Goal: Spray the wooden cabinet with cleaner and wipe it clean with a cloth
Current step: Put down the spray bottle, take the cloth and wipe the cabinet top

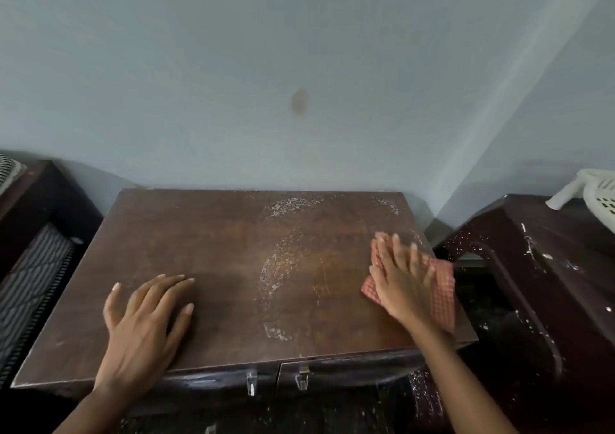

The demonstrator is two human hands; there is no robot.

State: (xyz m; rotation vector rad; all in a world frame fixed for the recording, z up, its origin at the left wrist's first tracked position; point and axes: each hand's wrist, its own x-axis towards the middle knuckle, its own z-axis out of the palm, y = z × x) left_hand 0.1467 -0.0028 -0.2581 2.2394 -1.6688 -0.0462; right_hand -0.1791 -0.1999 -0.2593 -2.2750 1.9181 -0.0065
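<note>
The wooden cabinet [216, 234] fills the middle of the view, its dark brown top streaked with curved white trails of foam or spray residue [276, 267]. My right hand [399, 277] lies flat with spread fingers on a red checked cloth [441, 287], pressing it onto the top near the right edge; the hand looks blurred. My left hand [146, 317] rests palm down on the left front part of the top, fingers apart, holding nothing. No spray bottle is in view.
Two metal door handles [251, 382] hang below the front edge. A dark plastic stool [532, 267] flecked with white stands close on the right, a white basket [599, 197] on it. Dark furniture with striped fabric [30, 267] stands at the left. A pale wall rises behind.
</note>
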